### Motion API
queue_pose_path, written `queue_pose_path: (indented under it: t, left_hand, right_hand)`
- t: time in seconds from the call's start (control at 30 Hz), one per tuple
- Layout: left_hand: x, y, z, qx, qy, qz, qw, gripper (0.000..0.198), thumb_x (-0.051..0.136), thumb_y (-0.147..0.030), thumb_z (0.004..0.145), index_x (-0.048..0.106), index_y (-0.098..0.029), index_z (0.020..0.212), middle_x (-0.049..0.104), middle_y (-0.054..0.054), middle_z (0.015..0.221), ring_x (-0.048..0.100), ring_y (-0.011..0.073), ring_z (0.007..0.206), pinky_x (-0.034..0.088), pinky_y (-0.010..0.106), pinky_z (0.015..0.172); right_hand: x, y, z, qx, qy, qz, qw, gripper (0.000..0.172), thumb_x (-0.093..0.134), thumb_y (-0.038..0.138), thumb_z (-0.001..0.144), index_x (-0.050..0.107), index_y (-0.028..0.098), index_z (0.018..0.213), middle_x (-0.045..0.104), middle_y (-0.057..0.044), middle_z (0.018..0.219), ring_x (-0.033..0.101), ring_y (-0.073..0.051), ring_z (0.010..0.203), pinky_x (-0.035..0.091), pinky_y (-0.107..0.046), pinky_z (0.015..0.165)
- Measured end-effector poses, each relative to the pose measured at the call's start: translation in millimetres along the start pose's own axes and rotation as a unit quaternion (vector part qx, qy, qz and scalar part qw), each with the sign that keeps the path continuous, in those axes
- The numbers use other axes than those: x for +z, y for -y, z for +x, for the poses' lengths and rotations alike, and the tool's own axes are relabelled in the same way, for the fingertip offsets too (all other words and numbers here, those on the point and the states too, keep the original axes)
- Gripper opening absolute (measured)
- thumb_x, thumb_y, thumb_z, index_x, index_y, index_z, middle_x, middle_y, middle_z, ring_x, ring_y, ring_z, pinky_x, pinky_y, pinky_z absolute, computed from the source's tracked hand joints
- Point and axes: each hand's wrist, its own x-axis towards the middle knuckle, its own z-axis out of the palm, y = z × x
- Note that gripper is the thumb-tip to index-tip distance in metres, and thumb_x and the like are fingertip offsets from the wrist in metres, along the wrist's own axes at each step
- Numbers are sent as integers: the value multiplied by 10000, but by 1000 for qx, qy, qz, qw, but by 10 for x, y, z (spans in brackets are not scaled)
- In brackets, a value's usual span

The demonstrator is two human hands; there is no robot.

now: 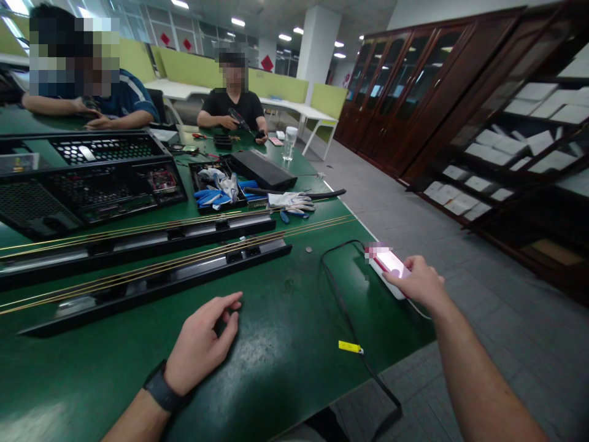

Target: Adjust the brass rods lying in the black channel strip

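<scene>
My left hand (202, 341) rests on the green table (285, 344), fingers loosely curled, holding nothing; a dark watch is on its wrist. My right hand (418, 282) reaches to the table's right edge and lies on a lit phone (391, 265) with a red case, thumb on the screen. A white cable runs from under that hand. Long black rails (151, 282) with thin brass rods lie just beyond my left hand.
A black cable (343, 307) with a yellow tag loops across the table. An open computer chassis (87, 178), a tool tray with gloves (216, 187), a black case (262, 169) and a water bottle (289, 142) lie farther back. Two people sit at the far end. Dark wooden cabinets line the right.
</scene>
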Motion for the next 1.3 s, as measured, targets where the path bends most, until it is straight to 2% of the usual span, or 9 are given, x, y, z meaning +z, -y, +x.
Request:
queue_pose_path:
  t: [0.17, 0.33, 0.73, 1.0, 1.3]
  left_hand:
    - [-5, -24, 19, 1, -7, -3, 1000, 338, 567, -325, 968, 678, -217, 1269, 769, 48, 1017, 703, 162, 779, 611, 292, 741]
    - [14, -23, 23, 3, -11, -2, 1000, 335, 565, -323, 964, 685, -212, 1256, 771, 49, 1009, 701, 158, 772, 614, 298, 760]
    - [26, 14, 15, -2, 1, 0, 1000, 339, 559, -320, 976, 663, -217, 1281, 761, 52, 1035, 698, 168, 805, 603, 300, 757]
    - [11, -22, 27, 4, -4, 0, 1000, 326, 561, -315, 977, 668, -215, 1268, 760, 43, 1022, 694, 161, 789, 596, 291, 747]
    - [21, 10, 14, 4, -1, 2, 1000, 332, 565, -307, 976, 659, -218, 1282, 758, 32, 1030, 689, 153, 793, 594, 287, 764]
  right_hand:
    - [-11, 17, 9, 6, 12, -8, 1000, 647, 652, 777, 649, 510, 250, 996, 640, -110, 937, 609, -332, 877, 386, -430, 780]
    - [10, 36, -43, -19, -28, -4, 999, 609, 639, 775, 657, 478, 259, 937, 631, -87, 871, 600, -313, 831, 372, -414, 769]
    - [77, 447, -653, -119, -45, -29, 991, 516, 618, 734, 755, 447, 265, 888, 648, -82, 888, 605, -297, 865, 338, -393, 758]
    - [64, 600, -787, -104, -16, -73, 992, 477, 582, 713, 818, 470, 256, 893, 658, -90, 851, 631, -316, 861, 356, -404, 769]
    - [82, 659, -872, -96, -7, -133, 986, 510, 511, 708, 912, 539, 205, 994, 665, -115, 882, 651, -323, 886, 381, -414, 800]
